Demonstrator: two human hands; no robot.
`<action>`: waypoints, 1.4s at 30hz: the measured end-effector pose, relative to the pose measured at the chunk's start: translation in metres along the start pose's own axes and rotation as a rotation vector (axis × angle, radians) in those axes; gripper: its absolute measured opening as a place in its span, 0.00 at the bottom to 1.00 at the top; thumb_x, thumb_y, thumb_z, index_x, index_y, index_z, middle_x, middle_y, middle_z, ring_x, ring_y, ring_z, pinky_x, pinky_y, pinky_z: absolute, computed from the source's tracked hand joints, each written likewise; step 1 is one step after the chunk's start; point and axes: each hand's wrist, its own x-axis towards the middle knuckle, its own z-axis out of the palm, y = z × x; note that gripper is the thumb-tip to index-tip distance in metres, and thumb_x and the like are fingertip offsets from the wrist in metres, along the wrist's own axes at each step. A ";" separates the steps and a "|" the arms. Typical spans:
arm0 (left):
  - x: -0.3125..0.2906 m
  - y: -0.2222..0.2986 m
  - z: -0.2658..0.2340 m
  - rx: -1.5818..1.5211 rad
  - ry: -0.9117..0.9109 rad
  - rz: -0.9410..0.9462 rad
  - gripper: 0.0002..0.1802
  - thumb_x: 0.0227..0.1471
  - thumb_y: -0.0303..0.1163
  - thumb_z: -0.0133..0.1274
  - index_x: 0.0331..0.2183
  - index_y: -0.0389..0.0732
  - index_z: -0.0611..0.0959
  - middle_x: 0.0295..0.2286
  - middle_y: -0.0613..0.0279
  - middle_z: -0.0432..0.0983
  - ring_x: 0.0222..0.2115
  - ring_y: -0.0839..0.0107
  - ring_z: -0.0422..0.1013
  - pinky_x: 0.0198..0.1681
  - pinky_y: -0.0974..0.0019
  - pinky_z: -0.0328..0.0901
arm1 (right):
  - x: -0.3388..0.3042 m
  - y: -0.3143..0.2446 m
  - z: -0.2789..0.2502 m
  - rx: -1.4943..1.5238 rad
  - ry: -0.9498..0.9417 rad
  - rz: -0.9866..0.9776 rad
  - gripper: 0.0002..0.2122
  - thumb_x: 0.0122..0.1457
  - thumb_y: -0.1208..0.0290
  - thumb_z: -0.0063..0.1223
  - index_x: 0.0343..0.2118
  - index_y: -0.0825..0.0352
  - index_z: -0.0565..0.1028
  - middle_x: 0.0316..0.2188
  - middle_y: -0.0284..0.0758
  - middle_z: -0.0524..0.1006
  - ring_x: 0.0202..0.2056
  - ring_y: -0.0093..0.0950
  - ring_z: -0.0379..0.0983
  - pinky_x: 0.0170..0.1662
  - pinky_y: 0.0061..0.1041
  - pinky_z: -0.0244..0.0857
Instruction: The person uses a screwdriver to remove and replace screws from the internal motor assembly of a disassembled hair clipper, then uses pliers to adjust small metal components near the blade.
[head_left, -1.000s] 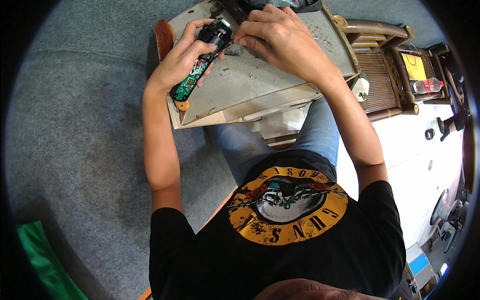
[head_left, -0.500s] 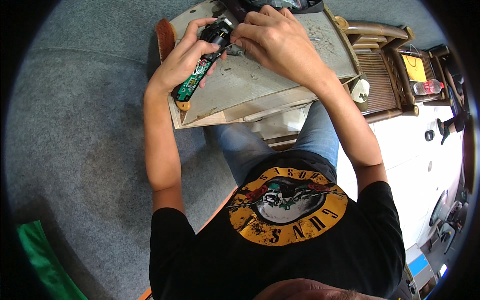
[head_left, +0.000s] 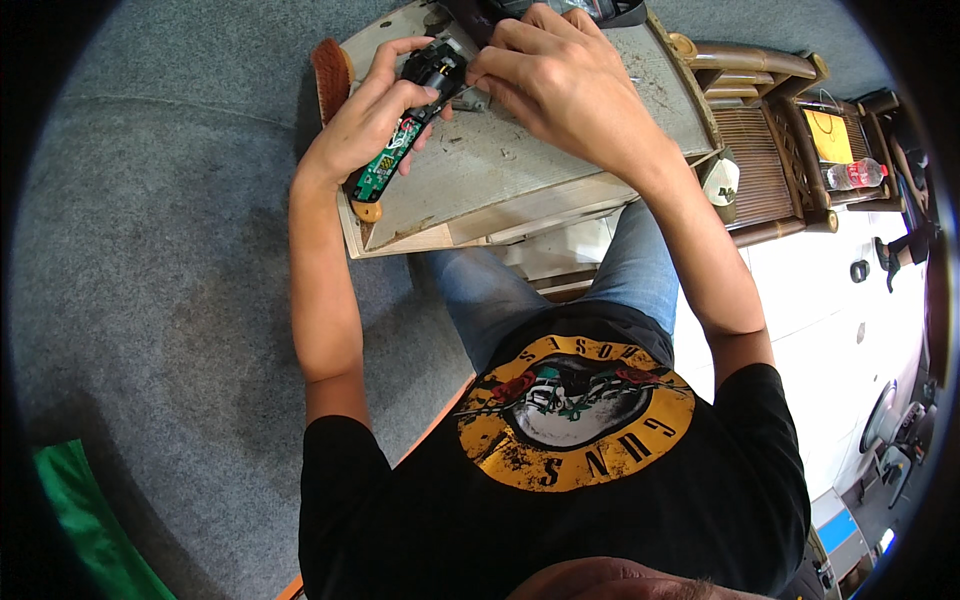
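An opened hair clipper (head_left: 436,68), its black body uncovered, lies slantwise in my left hand (head_left: 362,122). The green circuit board (head_left: 381,165) is bare along its lower end, with thin wires near my thumb. My left fingers wrap around the clipper and the thumb presses on its side. Close against the clipper's right side, my right hand (head_left: 555,85) is closed, thumb and fingertips pinched together. A thin item seems to show at those fingertips, too small to make out. Under both hands is the worn wooden tabletop (head_left: 480,190).
A reddish-brown brush (head_left: 331,80) lies at the table's left edge, and a wooden knob-like end (head_left: 367,212) at its near-left corner. A dark bag (head_left: 625,14) sits at the far edge. Right of the table stand a cap (head_left: 721,186), a bamboo chair (head_left: 755,155) and a bottle (head_left: 858,175).
My right hand has shifted very slightly to the right beside the clipper. The left hand and the clipper stay nearly where they were.
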 end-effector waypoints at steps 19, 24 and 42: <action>-0.002 0.004 0.001 0.066 -0.088 -0.031 0.31 0.66 0.32 0.45 0.67 0.47 0.60 0.35 0.57 0.80 0.23 0.78 0.72 0.17 0.73 0.69 | 0.000 0.019 0.013 0.191 -0.071 -0.079 0.06 0.60 0.68 0.61 0.39 0.62 0.83 0.34 0.32 0.76 0.41 0.34 0.70 0.45 0.34 0.63; -0.002 0.009 0.005 0.029 -0.059 -0.039 0.35 0.60 0.30 0.46 0.68 0.49 0.62 0.34 0.56 0.80 0.21 0.78 0.71 0.16 0.73 0.68 | -0.001 0.022 0.013 0.230 -0.106 -0.061 0.07 0.61 0.69 0.60 0.40 0.61 0.84 0.35 0.32 0.76 0.42 0.34 0.70 0.46 0.34 0.63; -0.004 -0.001 0.002 -0.141 0.031 -0.036 0.30 0.64 0.33 0.45 0.66 0.44 0.62 0.32 0.55 0.80 0.21 0.74 0.73 0.16 0.69 0.70 | -0.005 0.009 0.007 0.116 0.000 0.010 0.12 0.62 0.59 0.63 0.41 0.62 0.82 0.33 0.34 0.79 0.38 0.37 0.78 0.42 0.36 0.69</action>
